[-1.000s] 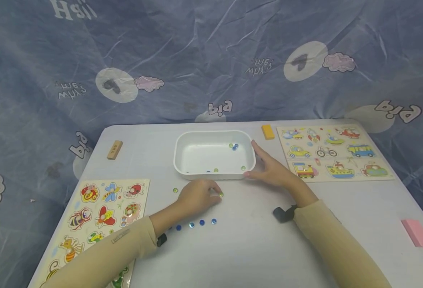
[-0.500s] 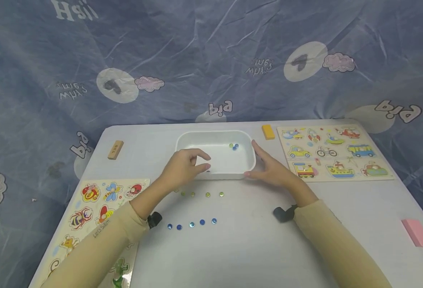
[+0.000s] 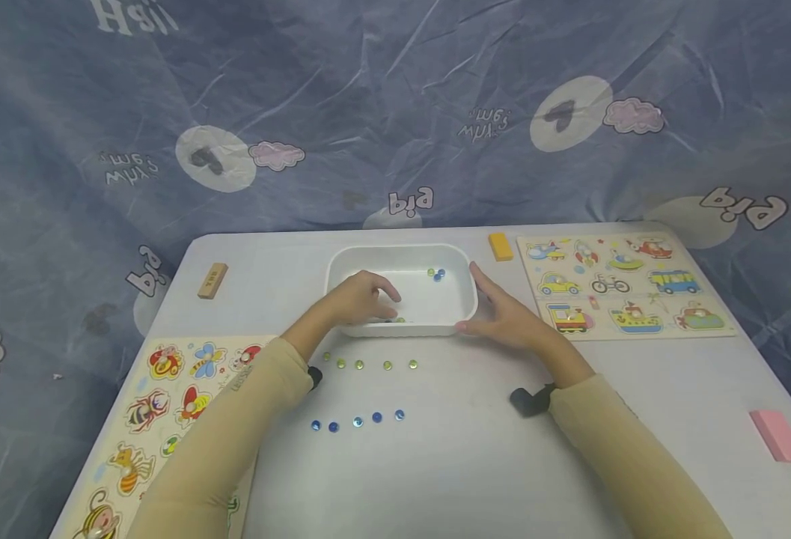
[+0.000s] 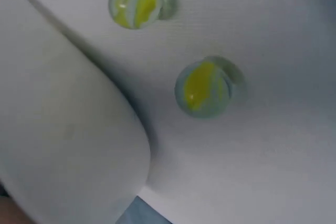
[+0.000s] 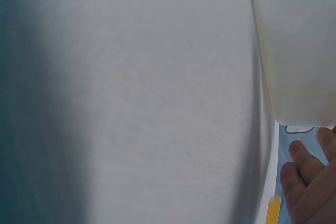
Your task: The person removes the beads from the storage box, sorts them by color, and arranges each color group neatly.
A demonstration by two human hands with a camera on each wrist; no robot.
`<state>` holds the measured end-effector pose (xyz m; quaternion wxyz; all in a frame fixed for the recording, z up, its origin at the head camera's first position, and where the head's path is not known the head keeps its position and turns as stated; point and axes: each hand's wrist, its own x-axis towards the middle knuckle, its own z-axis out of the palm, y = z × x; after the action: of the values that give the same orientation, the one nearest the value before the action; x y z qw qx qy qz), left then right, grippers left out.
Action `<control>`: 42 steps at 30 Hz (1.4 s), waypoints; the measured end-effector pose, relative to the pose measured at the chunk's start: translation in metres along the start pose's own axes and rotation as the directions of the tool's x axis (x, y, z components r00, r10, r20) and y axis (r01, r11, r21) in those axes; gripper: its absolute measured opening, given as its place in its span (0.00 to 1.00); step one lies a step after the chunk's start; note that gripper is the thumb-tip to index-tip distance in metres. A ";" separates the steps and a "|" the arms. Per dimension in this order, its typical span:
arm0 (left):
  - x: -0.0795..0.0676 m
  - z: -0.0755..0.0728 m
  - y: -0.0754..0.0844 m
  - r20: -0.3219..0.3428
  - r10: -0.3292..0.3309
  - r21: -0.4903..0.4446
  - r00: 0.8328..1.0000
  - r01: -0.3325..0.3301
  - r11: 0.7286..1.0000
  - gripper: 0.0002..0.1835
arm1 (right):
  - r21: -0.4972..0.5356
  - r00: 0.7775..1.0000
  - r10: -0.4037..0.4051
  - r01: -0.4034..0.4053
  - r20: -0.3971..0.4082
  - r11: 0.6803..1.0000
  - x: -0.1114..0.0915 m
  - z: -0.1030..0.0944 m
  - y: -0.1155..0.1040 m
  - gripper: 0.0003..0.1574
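left hand (image 3: 360,298) inside rounded white tray (image 3: 422,330), fingers parted | right hand (image 3: 506,320) touching its end, fingers wide | yellow-swirled clear marbles (image 4: 202,90) | wrinkled cloth (image 3: 368,97), "why me?" print

White tray (image 3: 422,330) partly hidden

Left fingers (image 3: 388,287) over white tray (image 3: 435,303)

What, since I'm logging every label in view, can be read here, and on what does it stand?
"Haii", as best it reads, at the top edge: wall cloth.
"why me?", inverted, twice: wall cloth.
"pig", inverted, a tentative reading, repeated: wall cloth.
Left sleeve: lettering too blurred to read.
Wooden block: marks too small to read.
Tray and marbles: no text seen.
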<state>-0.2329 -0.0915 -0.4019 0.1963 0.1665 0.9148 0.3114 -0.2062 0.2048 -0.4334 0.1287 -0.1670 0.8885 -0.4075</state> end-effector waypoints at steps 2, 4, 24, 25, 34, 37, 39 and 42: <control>0.006 0.003 -0.002 0.034 -0.004 0.018 0.999 0.003 1.000 0.10 | 0.003 1.000 -0.003 0.003 0.002 1.000 0.000 0.000 -0.001 0.69; 0.010 0.006 -0.004 0.061 0.003 0.033 0.998 -0.005 0.999 0.08 | 0.002 1.000 -0.005 0.005 0.003 1.000 0.000 0.000 -0.002 0.69; 0.017 0.011 0.000 0.078 0.000 0.048 0.997 -0.003 0.999 0.01 | -0.014 1.000 0.012 -0.012 0.011 1.000 -0.002 -0.001 -0.008 0.70; 0.017 0.011 0.001 0.060 0.011 0.039 0.998 -0.013 0.999 0.02 | -0.011 1.000 0.014 -0.014 0.015 1.000 -0.004 -0.003 -0.014 0.70; 0.009 0.002 0.011 -0.083 0.117 -0.061 0.990 -0.122 0.991 0.10 | 0.014 1.000 0.020 -0.020 0.007 1.000 -0.012 -0.005 -0.033 0.67; 0.003 0.000 0.014 -0.112 0.137 -0.095 0.984 -0.147 0.984 0.11 | 0.007 1.000 0.007 -0.007 -0.004 1.000 -0.006 -0.002 -0.018 0.69; -0.002 0.000 0.016 -0.126 0.135 -0.122 0.983 -0.150 0.981 0.11 | -0.002 1.000 0.004 -0.004 -0.006 1.000 -0.003 -0.002 -0.011 0.70; -0.012 0.002 0.022 -0.144 0.119 -0.161 0.982 -0.142 0.977 0.10 | -0.010 1.000 0.003 -0.003 -0.004 1.000 -0.002 -0.001 -0.006 0.70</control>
<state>-0.2179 -0.0794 -0.3864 0.1274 0.1877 0.8828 0.4113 -0.2038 0.2026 -0.4274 0.1267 -0.1654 0.8911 -0.4031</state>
